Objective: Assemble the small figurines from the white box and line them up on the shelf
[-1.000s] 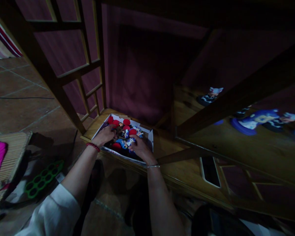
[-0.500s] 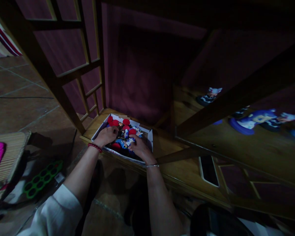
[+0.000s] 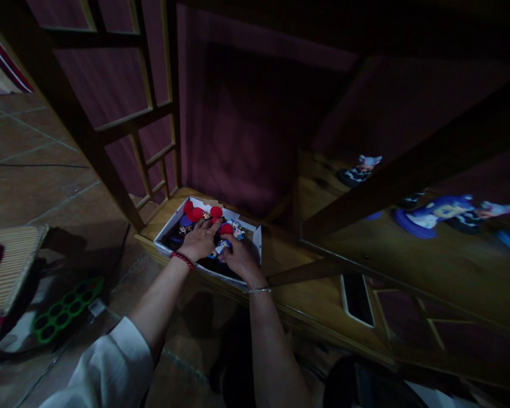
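A white cardboard box (image 3: 165, 247) on the low wooden shelf holds several small figurines, some with red round parts (image 3: 194, 212), others blue and white. My left hand (image 3: 199, 239), with a red bead bracelet at the wrist, reaches over the middle of the box. Its fingers are stretched out over the figurines. At the box's right side my right hand (image 3: 238, 258) has its fingers curled at a blue-and-white figurine (image 3: 221, 247), which it seems to grip. Parts of the figurines are hidden under both hands.
A phone (image 3: 357, 299) lies on the shelf (image 3: 304, 289) to the right. On a higher shelf stand a blue-haired figurine (image 3: 436, 215) and a dark-based one (image 3: 360, 171). Wooden lattice (image 3: 127, 122) borders the left. A green holed rack (image 3: 68, 310) sits on the floor by a woven-topped stool (image 3: 19, 266).
My left hand has moved right, from the box's left side to its middle, and its fingers have straightened. My right hand stays at the right side with little movement.
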Demonstrator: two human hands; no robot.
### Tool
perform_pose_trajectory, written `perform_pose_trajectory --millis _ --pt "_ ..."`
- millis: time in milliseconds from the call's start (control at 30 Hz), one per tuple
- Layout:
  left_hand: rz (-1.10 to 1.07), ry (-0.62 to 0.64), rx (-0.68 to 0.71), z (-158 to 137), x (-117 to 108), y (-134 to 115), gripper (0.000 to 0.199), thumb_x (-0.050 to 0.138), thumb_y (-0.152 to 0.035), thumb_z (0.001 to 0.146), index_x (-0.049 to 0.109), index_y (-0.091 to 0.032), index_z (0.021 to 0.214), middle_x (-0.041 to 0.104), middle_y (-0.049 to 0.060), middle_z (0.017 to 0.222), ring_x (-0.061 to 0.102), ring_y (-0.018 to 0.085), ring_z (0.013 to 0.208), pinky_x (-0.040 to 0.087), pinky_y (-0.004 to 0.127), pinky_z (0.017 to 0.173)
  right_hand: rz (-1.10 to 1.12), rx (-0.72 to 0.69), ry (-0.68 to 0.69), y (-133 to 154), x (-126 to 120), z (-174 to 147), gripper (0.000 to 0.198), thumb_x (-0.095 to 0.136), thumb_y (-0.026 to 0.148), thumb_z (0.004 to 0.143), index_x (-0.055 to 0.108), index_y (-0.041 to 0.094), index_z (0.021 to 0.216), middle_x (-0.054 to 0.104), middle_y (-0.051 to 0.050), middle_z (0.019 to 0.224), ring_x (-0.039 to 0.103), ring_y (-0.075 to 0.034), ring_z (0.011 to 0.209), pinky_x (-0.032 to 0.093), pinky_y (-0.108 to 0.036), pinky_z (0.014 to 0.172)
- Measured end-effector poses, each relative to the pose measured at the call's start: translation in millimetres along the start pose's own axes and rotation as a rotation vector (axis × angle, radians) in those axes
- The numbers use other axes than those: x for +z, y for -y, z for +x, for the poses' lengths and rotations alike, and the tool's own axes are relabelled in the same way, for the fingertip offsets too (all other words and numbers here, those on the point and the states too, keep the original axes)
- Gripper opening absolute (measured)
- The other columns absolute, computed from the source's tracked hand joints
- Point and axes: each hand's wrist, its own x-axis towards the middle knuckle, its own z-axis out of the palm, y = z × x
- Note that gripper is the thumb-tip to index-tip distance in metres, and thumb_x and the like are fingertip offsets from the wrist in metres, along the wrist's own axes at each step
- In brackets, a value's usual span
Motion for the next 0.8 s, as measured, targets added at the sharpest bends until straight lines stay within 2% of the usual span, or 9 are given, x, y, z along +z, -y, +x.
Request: perform_pose_trajectory --millis 100,233,333,433,567,800 --pt "0.007 0.012 -0.029 3.1 3.3 -4.1 0.064 0.045 -0.016 0.073 0.027 -0.024 0.134 0.033 0.007 0.137 0.027 0.027 0.125 0.032 0.04 0.095 -0.03 -0.019 -0.033 -0.9 -0.4 -0.4 0.038 0.045 0.011 0.074 0.051 0.023 0.11 0.065 0.0 0.078 0.061 -0.013 0.073 0.047 -0.024 0.072" --pt "0.023 -0.034 -0.052 5.0 3.6 -7.3 0.05 0.04 -0.017 0.076 0.042 -0.021 0.125 0.043 0.008 0.129 0.032 0.025 0.121 0.034 0.037 0.095 -0.038 -0.024 -0.032 -3.6 -1.0 -1.3 0.039 0.049 0.012 0.072 0.052 0.024 0.109 0.065 0.0 0.079 0.061 -0.014 0.076 0.046 -0.025 0.074" --pt "0.036 -0.085 -0.081 3.4 1.2 -5.6 0.045 0.038 -0.017 0.077 0.046 -0.023 0.12 0.047 0.008 0.123 0.044 0.023 0.112 0.038 0.035 0.09 -0.021 -0.009 -0.004 -5.1 -1.2 -1.7 0.038 0.046 0.012 0.074 0.05 0.024 0.109 0.065 0.0 0.074 0.062 -0.013 0.072 0.046 -0.025 0.072" --pt "0.057 -0.084 -0.108 0.9 -1.7 -0.2 0.041 0.039 -0.018 0.076 0.048 -0.026 0.116 0.05 0.007 0.119 0.05 0.023 0.104 0.042 0.035 0.083 0.006 0.01 0.032 -5.0 -0.7 -1.4 0.037 0.04 0.012 0.076 0.048 0.023 0.111 0.064 0.001 0.07 0.062 -0.012 0.065 0.047 -0.024 0.068" --pt "0.083 -0.058 -0.145 -3.0 -5.6 7.3 0.037 0.039 -0.021 0.077 0.05 -0.023 0.112 0.054 0.008 0.112 0.054 0.023 0.098 0.042 0.036 0.082 0.028 0.015 0.034 -2.3 -0.8 -1.8 0.036 0.039 0.013 0.078 0.048 0.021 0.112 0.064 0.001 0.07 0.062 -0.011 0.06 0.048 -0.022 0.065" --pt "0.086 -0.067 -0.119 -11.1 -12.6 12.5 0.029 0.041 -0.023 0.076 0.051 -0.024 0.103 0.059 0.005 0.102 0.057 0.021 0.093 0.043 0.031 0.078 0.044 0.05 0.048 8.7 -6.6 -6.2 0.037 0.041 0.013 0.078 0.048 0.019 0.114 0.063 0.0 0.069 0.061 -0.011 0.057 0.048 -0.022 0.063"
